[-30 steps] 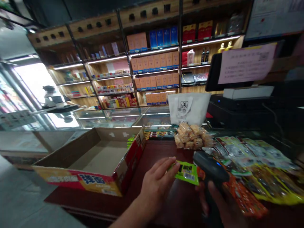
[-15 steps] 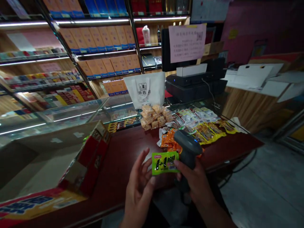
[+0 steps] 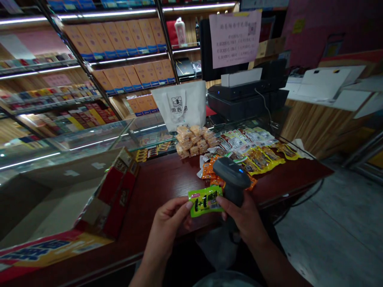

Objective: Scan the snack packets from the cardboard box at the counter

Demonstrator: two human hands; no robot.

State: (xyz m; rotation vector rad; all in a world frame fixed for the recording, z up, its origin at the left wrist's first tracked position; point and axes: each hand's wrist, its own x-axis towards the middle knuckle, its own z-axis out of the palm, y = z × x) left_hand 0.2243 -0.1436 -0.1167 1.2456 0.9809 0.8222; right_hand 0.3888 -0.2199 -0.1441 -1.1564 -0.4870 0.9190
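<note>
In the head view, the left hand point(image 3: 167, 221) pinches the left end of a small bright green plastic snack packet point(image 3: 205, 200) between thumb and fingers point(image 3: 183, 208). The right hand point(image 3: 242, 217) wraps its fingers around the handle of a dark grey handheld barcode scanner point(image 3: 231, 179), and its thumb and forefinger also touch the packet's right end. The packet hangs flat between both sets of fingers, above the near edge of the dark red wooden desk point(image 3: 163, 181). Just beyond the fingers lie orange snack packets point(image 3: 209, 171), then yellow ones point(image 3: 263, 156). Left of the fingers sits an open cardboard box with red and yellow printed sides point(image 3: 68, 199).
</note>
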